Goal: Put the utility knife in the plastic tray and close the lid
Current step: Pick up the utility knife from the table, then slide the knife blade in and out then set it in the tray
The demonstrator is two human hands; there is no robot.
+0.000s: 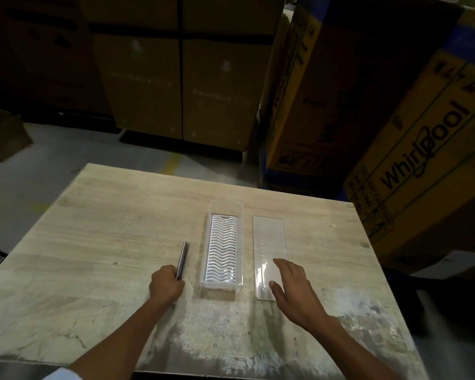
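A slim dark utility knife (pixel 182 258) lies on the wooden table (pixel 107 229), pointing away from me. My left hand (pixel 166 285) is closed around its near end. Just right of it stands the clear plastic tray (pixel 222 249), open, with a white wavy grid insert inside. The flat clear lid (pixel 269 248) lies on the table to the right of the tray. My right hand (pixel 292 286) rests with fingers spread over the lid's near end, holding nothing.
Tall cardboard boxes (pixel 181 78) stand behind the table. Large printed appliance cartons (pixel 422 149) lean close to the table's right far corner. A small open box (pixel 3 138) sits on the floor at left. The table's near part has worn white patches.
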